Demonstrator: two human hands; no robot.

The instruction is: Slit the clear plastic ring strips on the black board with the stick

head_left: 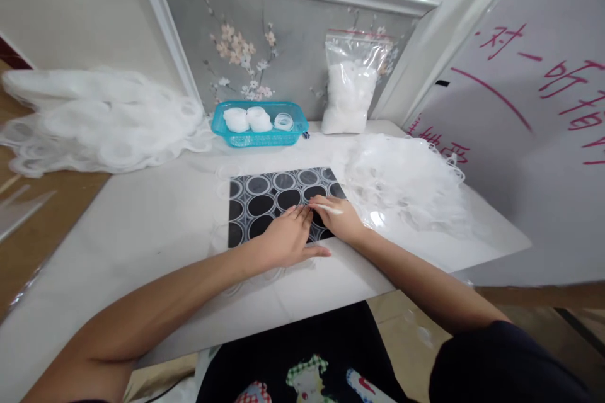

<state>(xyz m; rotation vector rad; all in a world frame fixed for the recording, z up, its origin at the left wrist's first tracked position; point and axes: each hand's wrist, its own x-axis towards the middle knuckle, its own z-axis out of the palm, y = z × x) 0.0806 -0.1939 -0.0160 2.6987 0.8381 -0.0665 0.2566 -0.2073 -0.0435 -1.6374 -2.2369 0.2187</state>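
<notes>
A black sheet point(258, 204) with rows of white-rimmed circles lies on the white table. My left hand point(289, 238) rests on its lower middle with the fingers stretched out flat and the thumb apart. Against those fingertips, on the sheet's right part, is my right hand point(347, 220). Its fingers are closed round a slim white pen-like tool point(329, 208); the tip is hidden among the fingers. Clear, ring-shaped plastic pieces point(227, 186) lie by the sheet's left edge, hard to make out against the table.
A blue basket point(259, 138) behind the sheet holds stacks of white rings. A zip bag point(350, 97) of white pieces leans on the framed panel point(293, 19). White ring sheets are heaped at left point(104, 119) and right point(401, 179). A whiteboard point(534, 157) stands at right.
</notes>
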